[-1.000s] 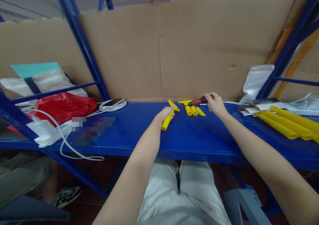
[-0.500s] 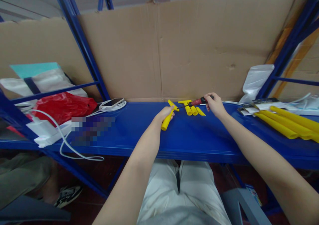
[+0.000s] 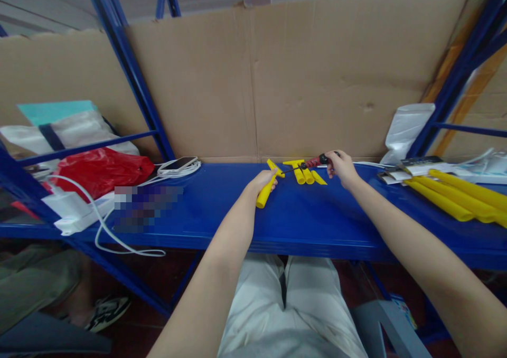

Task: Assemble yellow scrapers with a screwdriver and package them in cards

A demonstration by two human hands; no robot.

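Observation:
My left hand [image 3: 264,180] is closed round a yellow tube [image 3: 263,196] above the blue shelf [image 3: 222,210]. The fingers of my right hand [image 3: 339,165] are wrapped round the handle end of a screwdriver [image 3: 315,161] with a red and black grip. Its thin dark shaft points left, and the tip is close to the fingers of my left hand; whether it touches the tube cannot be made out. Several short yellow pieces [image 3: 308,176] lie between my hands, partly under the screwdriver. Another yellow piece [image 3: 273,165] shows just behind my left hand.
Long yellow tubes [image 3: 451,202] lie on the right. A red plastic bag [image 3: 101,170], a white power strip [image 3: 85,215], cables and a phone [image 3: 180,163] are on the left. Cardboard [image 3: 297,83] stands behind. Another person's shoe [image 3: 109,311] shows at lower left.
The screwdriver's grip has turned a little, and the fingers of my right hand have shifted slightly on it. My left hand and the tube look unchanged.

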